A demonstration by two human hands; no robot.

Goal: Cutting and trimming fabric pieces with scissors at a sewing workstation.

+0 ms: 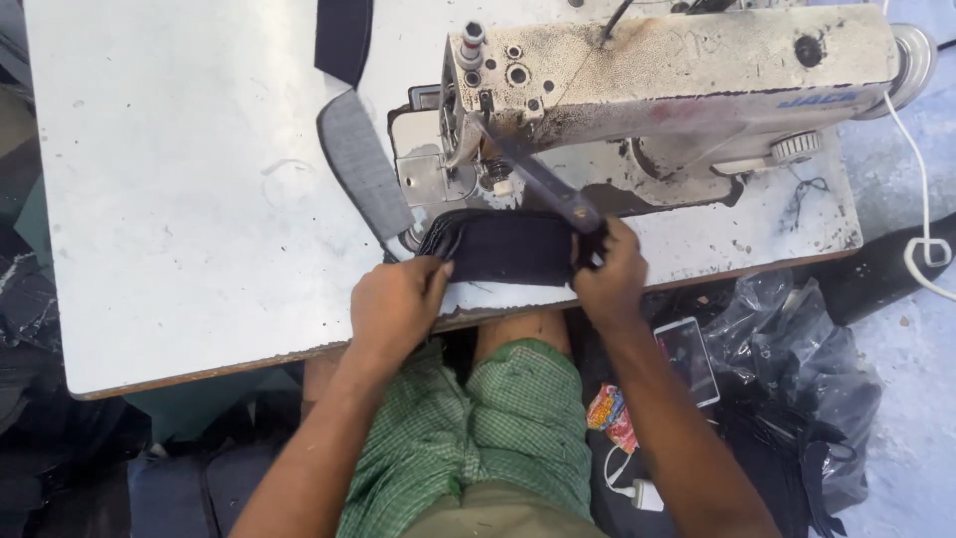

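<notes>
Between both hands' grips: dark fabric

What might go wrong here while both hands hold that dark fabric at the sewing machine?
The left hand and right hand pinch the dark fabric piece just in front of the sewing machine, so fingers could drift toward the needle area. The phone lying by the plastic bag might get stepped on.

1. The dark cloth piece is folded flat, lying at the near edge of the white table, just in front of the sewing machine's needle area.
2. Its left end shows stacked layered edges; its right end is pinched tight.
</notes>
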